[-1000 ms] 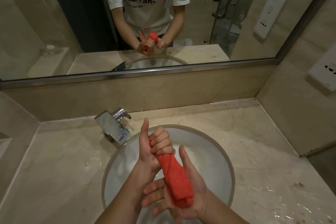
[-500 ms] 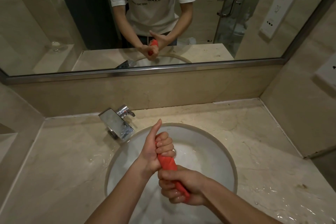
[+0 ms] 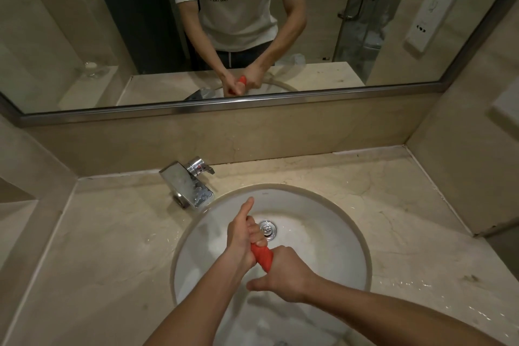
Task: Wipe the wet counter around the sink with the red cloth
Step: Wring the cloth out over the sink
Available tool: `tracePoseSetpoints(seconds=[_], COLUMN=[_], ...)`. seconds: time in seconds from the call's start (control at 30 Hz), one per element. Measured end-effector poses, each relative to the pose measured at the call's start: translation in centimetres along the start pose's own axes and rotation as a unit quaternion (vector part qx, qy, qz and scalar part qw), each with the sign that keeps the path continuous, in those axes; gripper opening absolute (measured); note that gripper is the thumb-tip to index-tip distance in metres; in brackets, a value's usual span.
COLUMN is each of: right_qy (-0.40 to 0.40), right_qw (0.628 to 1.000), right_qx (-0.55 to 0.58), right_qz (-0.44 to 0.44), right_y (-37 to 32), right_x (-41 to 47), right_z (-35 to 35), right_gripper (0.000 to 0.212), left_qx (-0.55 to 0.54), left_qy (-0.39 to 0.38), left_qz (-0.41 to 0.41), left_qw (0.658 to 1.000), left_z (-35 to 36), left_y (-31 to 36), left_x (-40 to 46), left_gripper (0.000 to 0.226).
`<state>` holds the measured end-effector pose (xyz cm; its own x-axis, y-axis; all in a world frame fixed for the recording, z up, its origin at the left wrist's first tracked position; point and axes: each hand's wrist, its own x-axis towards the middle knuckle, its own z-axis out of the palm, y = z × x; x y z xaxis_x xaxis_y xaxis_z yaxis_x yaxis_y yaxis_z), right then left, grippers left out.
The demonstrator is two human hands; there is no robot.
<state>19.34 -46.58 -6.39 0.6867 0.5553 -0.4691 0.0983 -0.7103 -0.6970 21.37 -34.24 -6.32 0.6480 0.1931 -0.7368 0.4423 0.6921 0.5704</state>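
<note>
The red cloth (image 3: pixel 262 257) is rolled into a tight twist and held over the round white sink (image 3: pixel 323 222). My left hand (image 3: pixel 243 236) grips its far end, thumb sticking up. My right hand (image 3: pixel 283 275) grips the near end, knuckles up, hiding most of the cloth. Only a short red stretch shows between the two fists. The beige marble counter (image 3: pixel 112 255) surrounds the sink; water glistens on it at the right (image 3: pixel 415 284) and to the left of the basin.
A chrome tap (image 3: pixel 188 184) stands at the sink's back left. The drain (image 3: pixel 268 229) sits just beyond my left fist. A mirror (image 3: pixel 112 36) runs along the back wall. A wall (image 3: pixel 463 177) closes the counter on the right, a ledge on the left.
My right hand went from lying open under the cloth to gripping it, then turned knuckles up, twisting the cloth. Both hands dropped lower into the sink.
</note>
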Motion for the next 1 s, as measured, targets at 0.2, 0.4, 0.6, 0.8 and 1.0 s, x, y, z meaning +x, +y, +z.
tracePoseSetpoints(seconds=[0.2,0.4,0.6,0.8,1.0], right_qy=[0.012,-0.02,-0.035,-0.018,-0.095], right_qw=[0.973,0.919,0.912,0.966,0.965], right_qx=[-0.229,-0.391,-0.401,-0.258,0.163], right_qz=[0.01,-0.057,-0.079,0.026,0.183], right_y=[0.8,0.9,1.3,2.5,4.1], right_x=[2.4,2.5,2.2,1.4,0.2], right_z=[0.8,1.2,2.2,2.4,0.7], right_gripper=[0.035,0.02,0.018,0.051,0.052], left_qx=[0.012,0.156,0.234,0.019,0.098], left_qy=[0.198,0.318,0.343,0.219,0.056], left_qz=[0.038,0.022,0.005,-0.054,-0.096], left_qw=[0.979,0.935,0.91,0.974,0.989], left_z=[-0.4,-1.8,-2.0,-3.1,-4.2], left_y=[-1.3,-3.6,-4.0,-4.2,-4.7], left_x=[2.1,3.5,3.1,3.2,0.6], left_gripper=[0.061,0.08,0.082,0.06,0.05])
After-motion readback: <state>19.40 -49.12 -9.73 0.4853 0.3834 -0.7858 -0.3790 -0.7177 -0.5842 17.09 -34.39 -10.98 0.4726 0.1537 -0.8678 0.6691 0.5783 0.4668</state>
